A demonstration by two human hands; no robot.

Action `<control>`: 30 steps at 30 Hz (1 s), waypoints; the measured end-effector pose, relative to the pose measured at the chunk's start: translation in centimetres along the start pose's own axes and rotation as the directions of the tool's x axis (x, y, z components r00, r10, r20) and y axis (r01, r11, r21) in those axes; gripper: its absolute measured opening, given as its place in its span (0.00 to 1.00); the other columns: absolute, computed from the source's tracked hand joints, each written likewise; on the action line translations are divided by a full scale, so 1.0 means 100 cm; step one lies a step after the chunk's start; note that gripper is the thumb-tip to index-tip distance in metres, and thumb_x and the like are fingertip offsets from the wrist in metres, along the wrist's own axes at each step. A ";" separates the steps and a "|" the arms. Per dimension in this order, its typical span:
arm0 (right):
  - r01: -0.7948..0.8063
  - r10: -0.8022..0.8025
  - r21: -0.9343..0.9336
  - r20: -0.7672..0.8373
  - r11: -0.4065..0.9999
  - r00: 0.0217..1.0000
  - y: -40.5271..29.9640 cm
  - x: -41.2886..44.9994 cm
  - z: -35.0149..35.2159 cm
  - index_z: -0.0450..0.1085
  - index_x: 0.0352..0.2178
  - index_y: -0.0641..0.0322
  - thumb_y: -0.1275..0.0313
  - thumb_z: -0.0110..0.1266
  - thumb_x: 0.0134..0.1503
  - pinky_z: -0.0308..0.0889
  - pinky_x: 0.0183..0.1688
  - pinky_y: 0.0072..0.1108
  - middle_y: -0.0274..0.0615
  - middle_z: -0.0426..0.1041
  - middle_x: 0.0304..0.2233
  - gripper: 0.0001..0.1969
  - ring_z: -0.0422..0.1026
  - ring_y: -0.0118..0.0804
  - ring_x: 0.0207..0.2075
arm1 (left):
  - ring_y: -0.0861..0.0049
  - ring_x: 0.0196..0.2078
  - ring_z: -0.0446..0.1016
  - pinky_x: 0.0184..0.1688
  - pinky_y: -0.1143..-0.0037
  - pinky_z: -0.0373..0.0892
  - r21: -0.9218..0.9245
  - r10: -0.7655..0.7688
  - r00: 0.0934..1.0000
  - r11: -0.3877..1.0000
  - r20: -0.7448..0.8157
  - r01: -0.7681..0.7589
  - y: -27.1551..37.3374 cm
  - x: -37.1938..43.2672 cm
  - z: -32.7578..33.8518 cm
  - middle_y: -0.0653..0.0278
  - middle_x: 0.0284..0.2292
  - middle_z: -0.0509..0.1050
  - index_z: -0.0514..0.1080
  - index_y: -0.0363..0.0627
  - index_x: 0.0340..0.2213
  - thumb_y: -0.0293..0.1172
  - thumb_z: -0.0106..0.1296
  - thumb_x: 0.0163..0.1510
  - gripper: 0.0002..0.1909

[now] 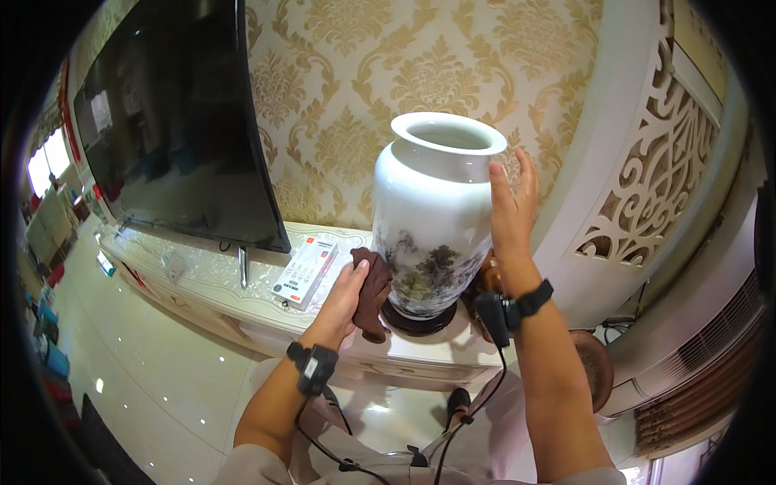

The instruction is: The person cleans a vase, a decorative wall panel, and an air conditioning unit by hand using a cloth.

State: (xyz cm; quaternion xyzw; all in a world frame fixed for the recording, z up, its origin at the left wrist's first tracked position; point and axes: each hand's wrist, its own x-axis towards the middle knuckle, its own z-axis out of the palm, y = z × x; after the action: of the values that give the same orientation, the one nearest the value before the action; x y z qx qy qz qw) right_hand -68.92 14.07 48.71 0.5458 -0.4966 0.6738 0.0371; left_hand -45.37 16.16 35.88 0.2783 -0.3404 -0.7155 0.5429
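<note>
A tall white porcelain vase (433, 206) with a painted landscape of trees stands upright on a dark round base (421, 324). Its wide flared rim faces up. My left hand (348, 291) grips a brown cloth (371, 294) against the vase's lower left side. On the other side, my right hand (514, 209) is raised by the vase's shoulder with its fingers apart and nothing in it. Whether its palm touches the porcelain I cannot tell. Both wrists wear black strapped devices with cables.
A white cabinet (412, 354) carries the vase, a white box (306, 273) bearing print, and a large television (182, 133). Behind the right wrist, a brown glossy object (490, 276) is partly hidden. A carved white panel (652, 182) and a floor-standing air conditioner (697, 351) rise at right.
</note>
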 end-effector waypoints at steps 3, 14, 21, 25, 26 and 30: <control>-0.020 0.019 0.301 0.005 0.954 1.000 -0.026 -0.058 -0.016 0.62 0.48 0.67 0.60 0.56 0.52 0.54 0.55 0.31 0.51 0.61 0.50 0.27 0.60 0.44 0.52 | 0.77 0.41 0.69 0.42 0.76 0.70 0.111 0.241 0.968 0.963 0.070 -0.247 0.031 -0.033 0.044 0.60 0.41 0.66 0.57 0.43 0.47 0.32 0.49 0.57 0.19; -0.420 0.270 0.506 0.344 0.753 0.899 -0.063 -0.084 -0.054 0.59 0.54 0.69 0.74 0.44 0.59 0.57 0.54 0.21 0.43 0.67 0.49 0.21 0.64 0.31 0.50 | 0.63 0.65 0.42 0.64 0.69 0.40 0.598 0.181 0.649 0.268 0.739 -0.756 0.037 -0.044 0.129 0.49 0.61 0.46 0.42 0.32 0.60 0.32 0.42 0.58 0.34; -0.163 0.144 0.282 0.087 0.946 0.986 0.014 0.006 -0.062 0.70 0.44 0.65 0.73 0.46 0.56 0.62 0.50 0.24 0.45 0.72 0.41 0.15 0.69 0.38 0.45 | 0.56 0.57 0.58 0.59 0.64 0.52 0.568 0.522 0.296 -0.497 0.800 -0.657 0.081 0.032 0.178 0.50 0.53 0.63 0.60 0.38 0.53 0.37 0.41 0.59 0.24; 0.062 -0.111 0.202 0.238 0.977 0.965 0.030 0.040 -0.038 0.72 0.40 0.62 0.72 0.45 0.54 0.63 0.48 0.27 0.46 0.73 0.40 0.14 0.69 0.42 0.44 | 0.56 0.55 0.60 0.57 0.63 0.54 0.605 0.544 0.273 -0.655 0.793 -0.453 0.087 0.069 0.184 0.56 0.50 0.67 0.68 0.43 0.47 0.39 0.43 0.59 0.18; 0.062 -0.129 0.199 0.342 0.978 0.931 0.042 0.051 -0.028 0.73 0.39 0.62 0.72 0.44 0.53 0.63 0.47 0.27 0.46 0.73 0.38 0.14 0.70 0.42 0.43 | 0.57 0.52 0.63 0.55 0.63 0.55 0.604 0.552 0.264 -0.637 0.791 -0.479 0.085 0.072 0.182 0.57 0.46 0.70 0.71 0.45 0.41 0.39 0.45 0.57 0.15; -0.196 0.089 0.103 0.629 0.975 0.772 0.048 0.101 -0.018 0.73 0.38 0.62 0.69 0.42 0.53 0.65 0.43 0.24 0.44 0.75 0.33 0.15 0.72 0.38 0.37 | 0.60 0.47 0.68 0.54 0.61 0.56 0.619 0.614 0.202 -0.604 0.763 -0.502 0.078 0.083 0.184 0.62 0.40 0.74 0.76 0.48 0.29 0.40 0.48 0.55 0.12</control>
State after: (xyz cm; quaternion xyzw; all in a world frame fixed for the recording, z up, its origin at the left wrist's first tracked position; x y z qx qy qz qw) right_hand -77.09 8.00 53.70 0.6987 -0.4646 0.4957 -0.2241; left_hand -57.01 10.17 53.10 0.2858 -0.7576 0.2542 0.5289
